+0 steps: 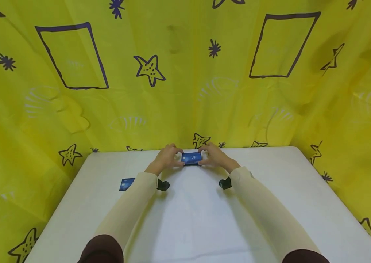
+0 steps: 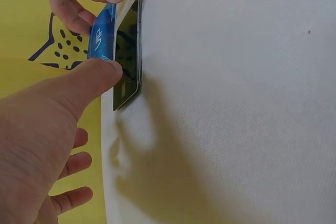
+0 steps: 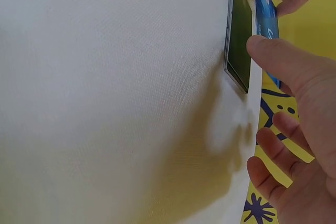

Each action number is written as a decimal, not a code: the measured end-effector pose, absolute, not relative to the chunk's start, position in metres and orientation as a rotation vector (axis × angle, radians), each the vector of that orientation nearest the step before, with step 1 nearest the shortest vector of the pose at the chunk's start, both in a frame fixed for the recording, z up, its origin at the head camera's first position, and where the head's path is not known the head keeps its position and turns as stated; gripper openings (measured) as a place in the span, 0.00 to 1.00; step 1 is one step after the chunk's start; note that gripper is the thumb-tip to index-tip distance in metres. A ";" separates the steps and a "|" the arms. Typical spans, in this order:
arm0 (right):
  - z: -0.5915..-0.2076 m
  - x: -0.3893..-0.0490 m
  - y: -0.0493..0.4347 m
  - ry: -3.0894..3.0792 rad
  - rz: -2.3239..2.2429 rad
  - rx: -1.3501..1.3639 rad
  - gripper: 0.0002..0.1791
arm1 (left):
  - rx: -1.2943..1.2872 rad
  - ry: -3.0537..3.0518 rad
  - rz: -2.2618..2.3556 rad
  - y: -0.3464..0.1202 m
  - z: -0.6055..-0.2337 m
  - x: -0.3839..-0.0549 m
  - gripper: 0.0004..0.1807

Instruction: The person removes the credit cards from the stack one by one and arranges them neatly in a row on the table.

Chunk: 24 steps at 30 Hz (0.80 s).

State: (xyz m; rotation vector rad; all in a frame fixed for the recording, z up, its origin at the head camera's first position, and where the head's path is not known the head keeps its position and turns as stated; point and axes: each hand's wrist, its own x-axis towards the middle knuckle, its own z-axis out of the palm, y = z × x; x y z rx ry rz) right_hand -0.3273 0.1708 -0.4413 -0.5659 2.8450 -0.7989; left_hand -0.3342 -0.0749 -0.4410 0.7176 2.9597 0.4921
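Near the table's far edge, my left hand and right hand pinch a blue card with "VIP" lettering by its opposite short ends. Each thumb is on the near side, with curled fingers behind. In the left wrist view, the card is tilted and slightly bowed. Close beside it lies a thin, dark, glossy rectangular slab with a layered edge. The right wrist view also has this slab near the right thumb. The other fingers of the right hand are spread loosely.
A second blue card lies on the white table, partly hidden by the left sleeve. Yellow curtain with dark star drawings hangs behind and along both sides. Dark wrist-worn pieces stick out inward from the cuffs.
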 end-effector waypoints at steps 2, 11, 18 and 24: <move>-0.440 -0.327 0.171 2.849 -0.788 -0.565 0.28 | 0.715 2.957 0.500 -0.075 -0.440 -0.334 0.28; -0.436 -0.327 0.171 2.847 -0.782 -0.558 0.29 | 0.729 2.958 0.523 -0.078 -0.434 -0.333 0.29; -0.434 -0.326 0.170 2.848 -0.790 -0.612 0.30 | 0.746 2.968 0.533 -0.082 -0.429 -0.329 0.29; -0.434 -0.324 0.167 2.847 -0.813 -0.635 0.29 | 0.752 2.966 0.551 -0.086 -0.426 -0.325 0.29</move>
